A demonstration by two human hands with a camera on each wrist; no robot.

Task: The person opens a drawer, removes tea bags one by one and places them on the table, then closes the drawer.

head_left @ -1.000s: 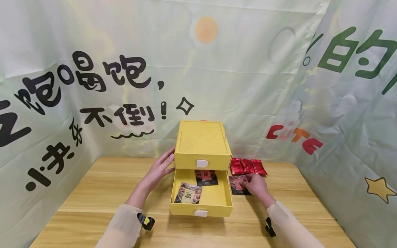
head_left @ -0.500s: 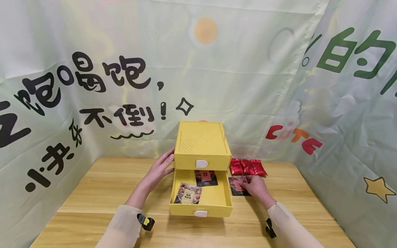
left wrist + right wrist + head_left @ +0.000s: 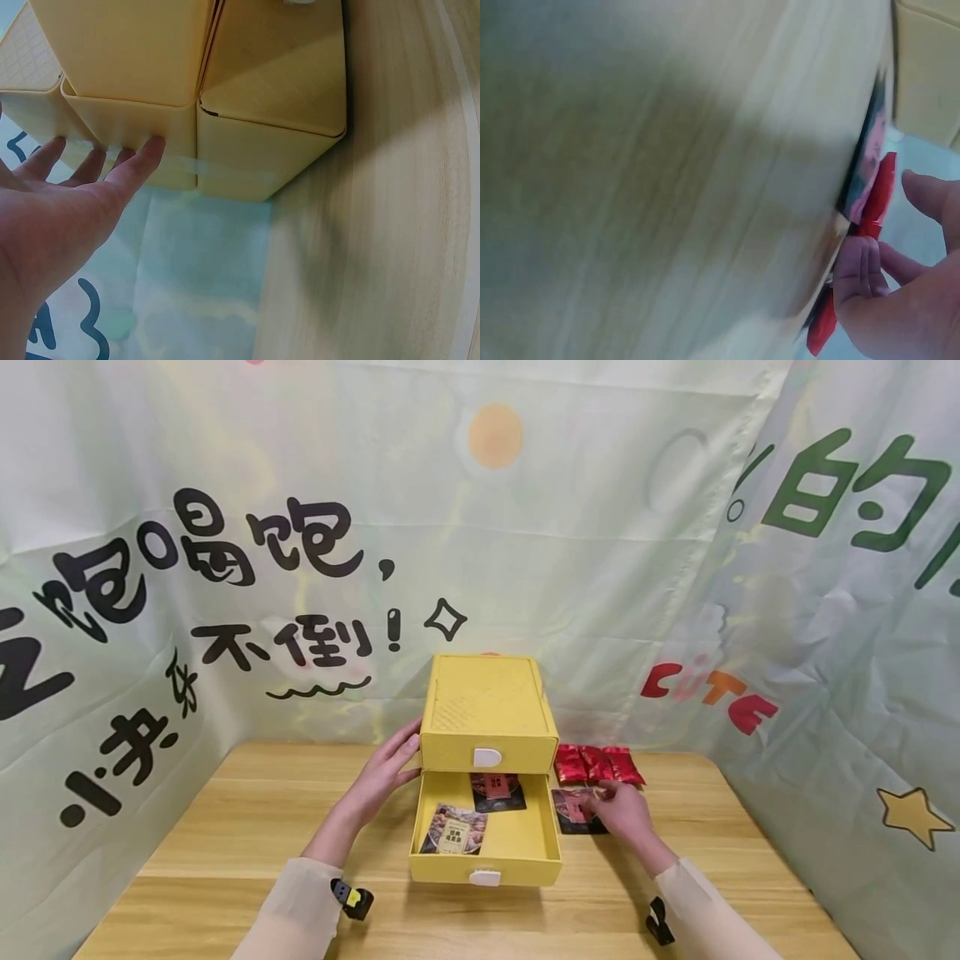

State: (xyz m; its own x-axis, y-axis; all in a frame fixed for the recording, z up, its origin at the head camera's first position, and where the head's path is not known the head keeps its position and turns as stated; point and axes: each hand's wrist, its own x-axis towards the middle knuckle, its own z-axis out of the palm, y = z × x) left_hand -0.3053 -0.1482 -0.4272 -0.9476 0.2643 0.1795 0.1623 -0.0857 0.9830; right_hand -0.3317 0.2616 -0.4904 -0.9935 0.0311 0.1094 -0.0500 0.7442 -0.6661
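My left hand [image 3: 386,772] touches the left side of the yellow two-drawer box [image 3: 491,702], fingers extended along its wall in the left wrist view. The lower drawer [image 3: 525,843] is pulled out. In it lie a dark packet with a pink label [image 3: 498,791] and a packet with a cream label [image 3: 455,831]. Right of the box, another dark, pink-labelled packet [image 3: 570,810] lies on the table. My right hand [image 3: 626,814] is at that packet's right edge, its thumb apart from the bent fingers in the right wrist view.
Several shiny red sachets [image 3: 592,764] lie in a row behind the dark packet, beside the box. The wooden table [image 3: 247,827] ends at printed fabric [image 3: 600,568] hanging at the back and sides. The upper drawer [image 3: 450,752] is closed.
My right hand shifts slightly rightward and its fingers rise a little at the packet's edge. The packet stays on the table. My left hand keeps its place on the box.
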